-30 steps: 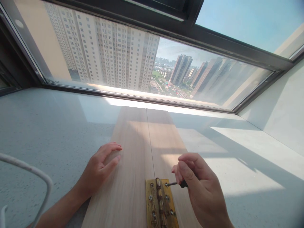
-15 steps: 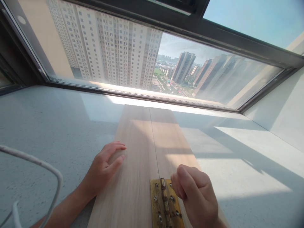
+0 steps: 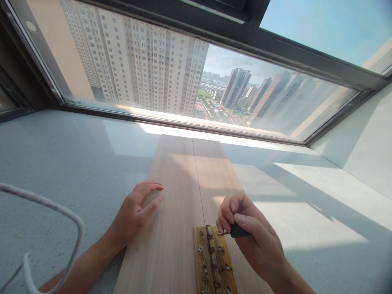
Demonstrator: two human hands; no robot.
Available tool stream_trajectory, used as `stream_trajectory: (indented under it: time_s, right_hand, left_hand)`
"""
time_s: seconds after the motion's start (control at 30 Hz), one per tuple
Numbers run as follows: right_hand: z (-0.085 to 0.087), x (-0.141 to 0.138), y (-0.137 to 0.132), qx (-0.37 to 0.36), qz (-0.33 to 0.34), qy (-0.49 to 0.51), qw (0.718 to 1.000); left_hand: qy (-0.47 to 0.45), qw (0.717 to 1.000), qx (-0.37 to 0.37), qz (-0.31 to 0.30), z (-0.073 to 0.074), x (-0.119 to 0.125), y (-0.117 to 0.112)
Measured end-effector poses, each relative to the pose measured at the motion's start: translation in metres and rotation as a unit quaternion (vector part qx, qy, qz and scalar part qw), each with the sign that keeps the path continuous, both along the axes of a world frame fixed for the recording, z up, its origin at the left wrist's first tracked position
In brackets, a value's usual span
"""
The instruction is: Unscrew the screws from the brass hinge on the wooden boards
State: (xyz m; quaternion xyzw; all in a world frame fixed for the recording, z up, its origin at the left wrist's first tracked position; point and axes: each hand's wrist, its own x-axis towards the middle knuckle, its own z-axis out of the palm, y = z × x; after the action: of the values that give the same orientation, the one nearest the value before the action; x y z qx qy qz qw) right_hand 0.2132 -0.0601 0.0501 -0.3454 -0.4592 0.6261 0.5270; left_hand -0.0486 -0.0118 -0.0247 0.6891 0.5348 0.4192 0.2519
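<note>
Two pale wooden boards (image 3: 171, 196) lie side by side, with a thin seam between them. Across the seam near me lies a worn brass hinge (image 3: 211, 259) with several screws in its holes, some standing proud. My right hand (image 3: 254, 237) is closed around a short screwdriver (image 3: 240, 231) with a black handle. Its thin shaft points left, and the tip is at the hinge's upper right screw (image 3: 219, 234). On the left board's outer edge rests my left hand (image 3: 139, 212), its thumb and fingers apart on the wood.
A white cable (image 3: 55, 206) loops up at the left, close to my left forearm. The boards lie on a pale speckled sill (image 3: 92, 163) and reach toward a dark window frame (image 3: 183, 125). Sunlight and shadow stripe the surface at right.
My right hand has turned over from a fist above the hinge and moved slightly up, so the screwdriver's black handle now shows. The left hand stays on the board.
</note>
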Motion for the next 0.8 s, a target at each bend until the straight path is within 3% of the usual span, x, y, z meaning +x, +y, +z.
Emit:
stream_trajectory:
  time_s: [0.1, 0.17, 0.4, 0.6, 0.7, 0.8]
  right_hand:
    - [-0.004, 0.001, -0.011, 0.054, -0.148, -0.119, 0.98]
    - [-0.006, -0.002, -0.015, 0.065, -0.211, -0.144, 0.964]
    - [-0.022, -0.034, -0.023, 0.099, -0.271, -0.109, 0.951]
    - [-0.018, -0.021, -0.021, 0.1, -0.177, -0.185, 0.962]
    - [-0.009, -0.008, -0.008, 0.096, -0.031, -0.153, 0.983]
    - [-0.002, 0.001, 0.01, 0.056, 0.114, -0.047, 0.991]
  left_hand:
    - [0.001, 1.0, -0.006, -0.002, 0.001, 0.0, -0.001]
    - [0.004, 1.0, -0.006, -0.003, 0.0, 0.0, -0.001]
    - [0.01, 1.0, -0.008, -0.003, -0.001, -0.001, 0.0]
    - [0.01, 1.0, -0.008, -0.003, 0.0, -0.001, -0.001]
    - [0.01, 1.0, -0.007, -0.003, 0.0, 0.0, 0.0]
    - [0.011, 1.0, -0.006, -0.002, 0.0, 0.001, 0.001]
